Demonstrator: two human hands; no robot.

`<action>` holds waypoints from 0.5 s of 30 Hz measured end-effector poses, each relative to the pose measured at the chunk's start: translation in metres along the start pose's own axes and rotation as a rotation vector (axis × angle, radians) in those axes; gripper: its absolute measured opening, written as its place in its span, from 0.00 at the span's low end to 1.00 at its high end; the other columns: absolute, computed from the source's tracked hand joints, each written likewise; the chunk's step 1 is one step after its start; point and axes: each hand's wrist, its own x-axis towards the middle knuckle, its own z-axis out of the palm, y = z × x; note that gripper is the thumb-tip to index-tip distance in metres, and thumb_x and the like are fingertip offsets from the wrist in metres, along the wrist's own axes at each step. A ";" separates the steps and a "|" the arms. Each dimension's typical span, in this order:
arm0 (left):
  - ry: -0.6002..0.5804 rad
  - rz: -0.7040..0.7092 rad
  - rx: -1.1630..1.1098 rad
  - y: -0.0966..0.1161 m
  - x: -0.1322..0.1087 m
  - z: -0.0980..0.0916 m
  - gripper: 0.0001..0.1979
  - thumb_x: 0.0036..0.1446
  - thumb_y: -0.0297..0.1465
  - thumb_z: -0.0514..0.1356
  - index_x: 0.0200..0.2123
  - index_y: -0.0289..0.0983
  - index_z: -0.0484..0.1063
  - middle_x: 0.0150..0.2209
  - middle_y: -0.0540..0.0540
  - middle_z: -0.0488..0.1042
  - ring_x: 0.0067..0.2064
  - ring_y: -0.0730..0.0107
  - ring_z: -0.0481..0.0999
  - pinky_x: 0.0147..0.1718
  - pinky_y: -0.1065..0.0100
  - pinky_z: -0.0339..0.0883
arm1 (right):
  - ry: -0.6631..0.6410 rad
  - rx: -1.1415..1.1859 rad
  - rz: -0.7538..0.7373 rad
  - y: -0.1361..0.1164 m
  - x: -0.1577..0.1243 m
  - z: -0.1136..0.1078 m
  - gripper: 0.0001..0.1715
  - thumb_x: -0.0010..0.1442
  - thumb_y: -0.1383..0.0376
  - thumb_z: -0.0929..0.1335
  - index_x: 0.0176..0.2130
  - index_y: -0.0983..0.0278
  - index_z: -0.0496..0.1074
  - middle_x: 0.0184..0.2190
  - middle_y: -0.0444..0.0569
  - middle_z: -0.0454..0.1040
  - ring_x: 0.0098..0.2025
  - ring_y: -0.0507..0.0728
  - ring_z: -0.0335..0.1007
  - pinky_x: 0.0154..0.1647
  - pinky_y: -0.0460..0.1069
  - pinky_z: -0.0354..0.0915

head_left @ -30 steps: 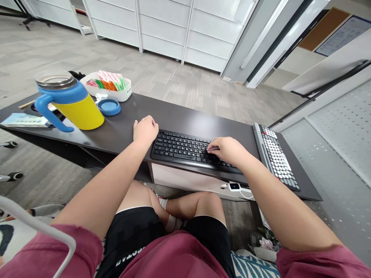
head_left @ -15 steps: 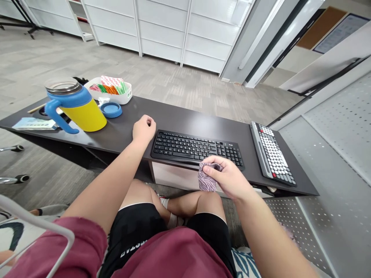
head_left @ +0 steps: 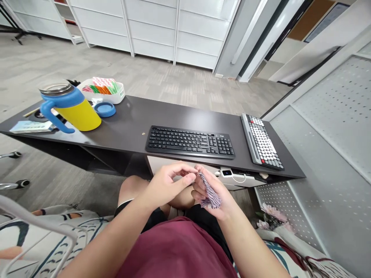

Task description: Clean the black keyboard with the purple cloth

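My right hand [head_left: 213, 191] is closed on a small piece of purple-and-white striped cloth [head_left: 211, 196], which hangs down across the palm in front of my lap. Close by, my left hand [head_left: 172, 183] has its thumb and forefinger apart, the fingertips reaching the right hand's fingertips at the cloth's top edge. Whether they touch the cloth I cannot tell. Just beyond both hands, a black keyboard [head_left: 189, 143] lies on the dark desk [head_left: 127, 123]. A tiny pale speck [head_left: 143, 133] sits left of the keyboard.
On the desk's left stand a yellow-and-blue mug [head_left: 82, 116], a blue lid [head_left: 104, 109] and a white basket [head_left: 117, 95] of colourful packets. A grey-white keyboard [head_left: 263, 143] lies at the right. Below the desk edge is a small square-screened device [head_left: 227, 173] with a white cable.
My left hand has left the desk beside the keyboard and come right, to the cloth. My right hand has turned and drawn the cloth slightly lower. The view has shifted a little.
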 end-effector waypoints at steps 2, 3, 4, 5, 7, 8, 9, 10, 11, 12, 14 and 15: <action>0.012 -0.029 -0.043 -0.001 -0.006 0.004 0.12 0.71 0.41 0.68 0.49 0.41 0.86 0.47 0.43 0.86 0.50 0.58 0.85 0.53 0.60 0.78 | 0.016 0.003 -0.008 0.005 -0.002 -0.003 0.18 0.67 0.53 0.80 0.48 0.57 0.75 0.23 0.35 0.65 0.21 0.48 0.52 0.22 0.42 0.56; 0.018 -0.045 -0.064 -0.002 -0.007 0.005 0.12 0.70 0.41 0.69 0.49 0.41 0.86 0.46 0.43 0.86 0.49 0.59 0.85 0.52 0.60 0.78 | 0.027 -0.006 -0.019 0.007 -0.003 -0.004 0.20 0.66 0.54 0.81 0.48 0.57 0.74 0.24 0.35 0.66 0.22 0.47 0.53 0.23 0.42 0.57; 0.018 -0.061 -0.085 -0.003 -0.009 0.005 0.12 0.70 0.41 0.70 0.48 0.40 0.86 0.46 0.43 0.86 0.48 0.60 0.84 0.52 0.61 0.78 | 0.042 -0.021 -0.033 0.008 -0.005 -0.005 0.21 0.65 0.54 0.81 0.49 0.57 0.74 0.25 0.36 0.68 0.23 0.47 0.55 0.24 0.42 0.57; 0.015 -0.077 -0.106 -0.004 -0.009 0.006 0.12 0.69 0.41 0.71 0.47 0.40 0.86 0.45 0.43 0.86 0.47 0.61 0.84 0.51 0.61 0.78 | 0.061 -0.041 -0.046 0.009 -0.006 -0.006 0.23 0.64 0.54 0.82 0.49 0.57 0.74 0.26 0.36 0.69 0.23 0.47 0.57 0.25 0.42 0.58; 0.009 -0.109 -0.145 -0.006 -0.010 0.008 0.11 0.67 0.40 0.72 0.45 0.39 0.85 0.44 0.43 0.86 0.46 0.62 0.84 0.51 0.61 0.77 | 0.099 -0.092 -0.066 0.009 -0.008 -0.006 0.26 0.62 0.52 0.83 0.50 0.57 0.73 0.28 0.38 0.72 0.25 0.48 0.61 0.28 0.43 0.60; 0.009 -0.126 -0.165 -0.006 -0.011 0.009 0.11 0.66 0.40 0.73 0.45 0.38 0.85 0.43 0.43 0.85 0.45 0.62 0.83 0.51 0.61 0.77 | 0.114 -0.123 -0.074 0.009 -0.009 -0.006 0.27 0.61 0.51 0.83 0.50 0.57 0.73 0.28 0.38 0.73 0.26 0.49 0.62 0.28 0.43 0.61; 0.015 -0.143 -0.184 -0.007 -0.011 0.011 0.11 0.65 0.39 0.73 0.44 0.38 0.85 0.43 0.43 0.85 0.45 0.62 0.83 0.51 0.61 0.77 | 0.127 -0.158 -0.082 0.008 -0.009 -0.007 0.28 0.61 0.50 0.84 0.50 0.56 0.73 0.29 0.38 0.73 0.26 0.49 0.63 0.29 0.44 0.61; 0.022 -0.158 -0.200 -0.006 -0.011 0.013 0.11 0.65 0.39 0.74 0.43 0.37 0.85 0.42 0.43 0.85 0.45 0.62 0.83 0.51 0.61 0.77 | 0.138 -0.196 -0.096 0.008 -0.010 -0.007 0.29 0.60 0.50 0.84 0.50 0.56 0.72 0.29 0.38 0.73 0.27 0.50 0.63 0.29 0.44 0.61; 0.030 -0.172 -0.212 -0.006 -0.010 0.014 0.11 0.65 0.39 0.74 0.42 0.37 0.85 0.42 0.44 0.85 0.45 0.62 0.83 0.51 0.61 0.77 | 0.149 -0.235 -0.116 0.007 -0.010 -0.008 0.29 0.60 0.49 0.84 0.50 0.56 0.72 0.29 0.38 0.72 0.27 0.50 0.63 0.30 0.44 0.61; 0.036 -0.182 -0.219 -0.006 -0.010 0.016 0.12 0.64 0.39 0.74 0.42 0.37 0.84 0.42 0.44 0.85 0.45 0.63 0.83 0.51 0.62 0.76 | 0.159 -0.277 -0.142 0.006 -0.011 -0.009 0.29 0.60 0.49 0.84 0.50 0.56 0.72 0.29 0.38 0.71 0.28 0.50 0.63 0.30 0.44 0.60; 0.039 -0.193 -0.229 -0.006 -0.008 0.018 0.12 0.64 0.40 0.74 0.41 0.37 0.84 0.42 0.44 0.85 0.45 0.63 0.83 0.51 0.62 0.76 | 0.178 -0.355 -0.190 0.004 -0.012 -0.011 0.29 0.60 0.48 0.83 0.50 0.56 0.73 0.29 0.37 0.69 0.28 0.50 0.61 0.30 0.45 0.59; 0.036 -0.196 -0.232 -0.006 -0.007 0.018 0.12 0.63 0.40 0.74 0.41 0.37 0.84 0.41 0.44 0.85 0.45 0.63 0.83 0.51 0.62 0.77 | 0.182 -0.385 -0.205 0.003 -0.012 -0.013 0.29 0.61 0.48 0.83 0.50 0.56 0.73 0.29 0.36 0.68 0.28 0.50 0.61 0.30 0.45 0.59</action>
